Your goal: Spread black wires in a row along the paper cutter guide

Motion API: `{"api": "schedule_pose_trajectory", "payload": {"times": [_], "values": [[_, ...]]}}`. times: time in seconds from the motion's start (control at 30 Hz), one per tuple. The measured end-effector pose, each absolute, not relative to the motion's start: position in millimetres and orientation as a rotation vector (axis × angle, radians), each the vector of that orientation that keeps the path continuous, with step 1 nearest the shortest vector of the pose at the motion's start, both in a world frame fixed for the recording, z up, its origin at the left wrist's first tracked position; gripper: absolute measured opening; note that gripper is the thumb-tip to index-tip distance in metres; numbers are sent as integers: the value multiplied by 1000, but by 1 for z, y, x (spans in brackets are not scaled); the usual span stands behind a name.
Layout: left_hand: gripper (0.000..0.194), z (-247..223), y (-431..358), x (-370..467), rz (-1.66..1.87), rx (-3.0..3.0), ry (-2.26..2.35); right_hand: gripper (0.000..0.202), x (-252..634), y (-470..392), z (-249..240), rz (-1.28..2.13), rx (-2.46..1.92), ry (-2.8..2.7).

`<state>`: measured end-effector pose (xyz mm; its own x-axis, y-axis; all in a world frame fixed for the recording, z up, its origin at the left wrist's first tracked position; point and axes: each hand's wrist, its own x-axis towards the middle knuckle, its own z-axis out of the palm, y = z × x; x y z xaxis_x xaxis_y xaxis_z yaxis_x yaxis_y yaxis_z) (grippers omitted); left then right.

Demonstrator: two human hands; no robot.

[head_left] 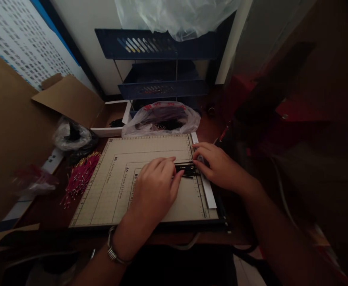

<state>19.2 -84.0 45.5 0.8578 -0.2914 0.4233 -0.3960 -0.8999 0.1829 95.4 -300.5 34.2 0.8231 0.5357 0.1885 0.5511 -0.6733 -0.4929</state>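
A bundle of thin black cords (186, 171) lies across the right side of a cream paper-trimmer board (153, 145) printed with B5, A5 and B6 outlines. My left hand (157, 178) closes over the left part of the bundle, thumb along its near side, hiding that end. On the other side, my right hand (214, 163) rests over the white strip (209, 194) along the board's right edge. Its thumb and fingers pinch the tip of one cord that stretches across from my left hand. A metal bracelet circles my left wrist.
Left of the board lies a heap of magenta cords (80, 178) with yellowish ends. Behind it stand a plastic bag (132, 126) holding dark cords, an open cardboard box (75, 101) and a blue tiered rack (162, 90). Red boxes (302, 111) sit in shadow at right.
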Motion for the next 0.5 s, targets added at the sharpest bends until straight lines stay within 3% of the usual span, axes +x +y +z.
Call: {"api": "schedule_pose_trajectory", "payload": {"times": [0.17, 0.3, 0.4, 0.5], "values": [[42, 54, -88, 30, 835, 2784, -573, 16, 94, -299, 34, -86, -2453, -813], [32, 47, -87, 27, 625, 2844, -604, 21, 91, -299, 36, -92, -2442, -851], [59, 36, -85, 20, 433, 2894, -709, 22, 89, -298, 37, 0, -2440, -881], [64, 29, -87, 16, 217, 2933, -724, 17, 88, -298, 39, 33, -2434, -870]]}}
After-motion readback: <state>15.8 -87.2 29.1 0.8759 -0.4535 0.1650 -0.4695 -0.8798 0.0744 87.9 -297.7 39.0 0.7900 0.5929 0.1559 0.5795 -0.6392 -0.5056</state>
